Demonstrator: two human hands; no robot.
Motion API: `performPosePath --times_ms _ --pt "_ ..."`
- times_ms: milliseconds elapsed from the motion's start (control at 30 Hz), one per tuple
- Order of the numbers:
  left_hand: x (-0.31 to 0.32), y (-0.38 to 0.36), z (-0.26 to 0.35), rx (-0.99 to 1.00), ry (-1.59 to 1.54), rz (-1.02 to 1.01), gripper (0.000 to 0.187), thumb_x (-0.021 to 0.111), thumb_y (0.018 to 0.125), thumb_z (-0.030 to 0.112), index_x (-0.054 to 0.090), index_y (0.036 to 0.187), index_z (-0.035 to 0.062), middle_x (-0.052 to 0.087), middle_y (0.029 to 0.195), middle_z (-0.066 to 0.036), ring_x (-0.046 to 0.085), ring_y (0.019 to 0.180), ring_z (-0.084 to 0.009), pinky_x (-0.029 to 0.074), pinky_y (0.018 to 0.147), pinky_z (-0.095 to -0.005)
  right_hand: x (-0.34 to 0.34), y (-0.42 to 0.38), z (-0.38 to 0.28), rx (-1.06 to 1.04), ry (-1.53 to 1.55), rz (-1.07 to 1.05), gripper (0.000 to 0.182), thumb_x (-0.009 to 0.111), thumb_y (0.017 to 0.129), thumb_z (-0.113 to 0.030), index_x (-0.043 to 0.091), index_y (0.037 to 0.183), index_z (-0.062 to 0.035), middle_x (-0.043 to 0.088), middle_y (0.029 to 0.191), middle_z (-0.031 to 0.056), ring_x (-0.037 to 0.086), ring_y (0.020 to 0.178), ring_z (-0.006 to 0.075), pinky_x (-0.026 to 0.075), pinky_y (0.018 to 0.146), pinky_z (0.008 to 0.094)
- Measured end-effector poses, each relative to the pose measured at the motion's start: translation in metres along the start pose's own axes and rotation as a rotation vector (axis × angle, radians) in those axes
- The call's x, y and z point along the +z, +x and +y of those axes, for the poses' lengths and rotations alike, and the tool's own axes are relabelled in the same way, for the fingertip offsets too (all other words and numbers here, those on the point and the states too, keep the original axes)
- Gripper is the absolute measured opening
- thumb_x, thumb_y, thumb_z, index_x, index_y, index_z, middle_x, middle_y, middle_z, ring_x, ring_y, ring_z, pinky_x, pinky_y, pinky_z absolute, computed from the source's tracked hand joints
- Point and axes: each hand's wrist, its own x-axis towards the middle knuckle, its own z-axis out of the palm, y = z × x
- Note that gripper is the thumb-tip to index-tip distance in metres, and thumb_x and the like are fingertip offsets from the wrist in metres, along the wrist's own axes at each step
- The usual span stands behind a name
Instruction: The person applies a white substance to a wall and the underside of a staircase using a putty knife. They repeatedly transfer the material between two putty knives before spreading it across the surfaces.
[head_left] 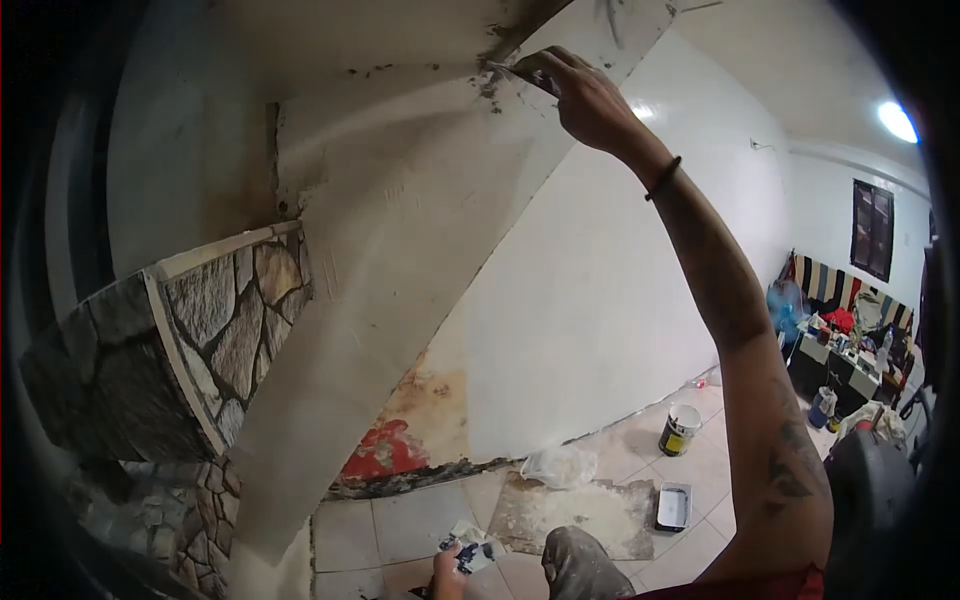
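Note:
My right hand (575, 88) is raised at the top of the view, its fingers closed round a scraper-like tool (510, 70). The tool's tip touches the wall (430, 170) by the corner under the ceiling, where dark rough patches show. Low in the view, my left hand (449, 572) grips a small pale piece (470, 548) smeared with dark and white material; whether it is a blade or a plate is too small to tell.
A stone-patterned ledge (225, 320) juts out at left. On the tiled floor lie a stained board (575, 515), a plastic bag (560, 465), a bucket (680, 430) and a black-rimmed tray (674, 507). A cluttered table (835, 365) stands far right.

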Motion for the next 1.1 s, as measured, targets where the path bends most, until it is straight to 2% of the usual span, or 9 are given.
performPosePath --times_ms 100,200,300,433,533,633,833,933,1100 --pt "-0.001 0.011 -0.007 0.054 0.012 0.064 0.024 0.047 0.089 0.005 0.054 0.110 0.0004 0.060 0.097 -0.012 0.062 0.089 -0.0291 0.052 0.082 -0.0448 0.024 0.006 0.002 0.028 -0.034 -0.039 0.049 0.045 0.070 0.009 0.054 0.113 -0.0133 0.055 0.109 0.0094 0.054 0.102 0.0313 0.045 0.079 0.0438" --pt "-0.001 0.009 -0.012 0.031 -0.025 0.036 0.023 0.046 0.089 0.004 0.054 0.110 0.0008 0.060 0.095 -0.012 0.062 0.085 -0.0284 0.052 0.079 -0.0432 0.046 0.003 -0.005 0.048 -0.113 -0.009 0.050 0.042 0.071 0.008 0.052 0.116 -0.0115 0.054 0.113 0.0099 0.053 0.105 0.0325 0.043 0.081 0.0446" --pt "-0.005 0.025 -0.027 0.043 -0.073 0.074 0.018 0.054 0.082 0.000 0.058 0.099 0.0008 0.062 0.090 -0.010 0.062 0.081 -0.0238 0.053 0.072 -0.0371 0.062 0.003 -0.017 0.096 -0.176 0.034 0.049 0.046 0.071 0.005 0.050 0.117 -0.0125 0.053 0.114 0.0097 0.051 0.106 0.0322 0.040 0.082 0.0479" --pt "0.011 0.009 -0.030 -0.027 0.005 0.162 0.018 0.053 0.081 -0.001 0.059 0.099 0.0007 0.062 0.091 -0.010 0.062 0.081 -0.0234 0.052 0.069 -0.0357 0.080 0.011 -0.021 0.169 -0.260 0.100 0.047 0.048 0.070 0.002 0.052 0.115 -0.0126 0.053 0.112 0.0109 0.051 0.104 0.0327 0.040 0.082 0.0477" --pt "0.003 0.015 -0.033 -0.023 -0.004 0.188 0.019 0.053 0.081 -0.002 0.059 0.099 0.0007 0.062 0.091 -0.010 0.062 0.078 -0.0234 0.053 0.068 -0.0354 0.086 0.015 -0.020 0.157 -0.305 0.195 0.044 0.049 0.070 0.001 0.054 0.112 -0.0121 0.052 0.111 0.0113 0.051 0.104 0.0322 0.039 0.082 0.0478" --pt "-0.002 0.019 -0.031 -0.062 -0.011 0.201 0.019 0.053 0.081 -0.002 0.059 0.099 -0.0002 0.062 0.091 -0.011 0.063 0.076 -0.0234 0.053 0.067 -0.0350 0.089 0.013 -0.024 0.129 -0.322 0.204 0.042 0.049 0.070 0.001 0.055 0.109 -0.0114 0.052 0.111 0.0105 0.051 0.104 0.0316 0.039 0.082 0.0481" --pt "0.001 0.015 -0.026 -0.037 -0.009 0.186 0.018 0.052 0.082 -0.001 0.059 0.099 -0.0010 0.063 0.092 -0.011 0.063 0.081 -0.0242 0.054 0.071 -0.0359 0.093 0.013 -0.022 0.124 -0.386 0.209 0.047 0.050 0.069 0.003 0.055 0.112 -0.0130 0.053 0.110 0.0091 0.051 0.104 0.0309 0.039 0.083 0.0471" --pt "-0.007 0.023 -0.027 0.007 -0.032 0.085 0.019 0.053 0.081 -0.001 0.059 0.099 -0.0005 0.063 0.092 -0.011 0.063 0.083 -0.0246 0.054 0.072 -0.0371 0.094 0.003 -0.022 0.110 -0.333 0.202 0.047 0.050 0.069 0.003 0.056 0.113 -0.0143 0.054 0.109 0.0084 0.051 0.103 0.0303 0.039 0.083 0.0466" --pt "0.000 0.023 -0.028 -0.032 -0.018 0.148 0.015 0.048 0.086 0.002 0.057 0.098 0.0019 0.060 0.088 -0.010 0.063 0.079 -0.0253 0.054 0.071 -0.0383 0.097 -0.002 -0.013 0.093 -0.311 0.218 0.048 0.050 0.071 0.003 0.055 0.115 -0.0159 0.055 0.108 0.0073 0.051 0.103 0.0295 0.039 0.083 0.0459"
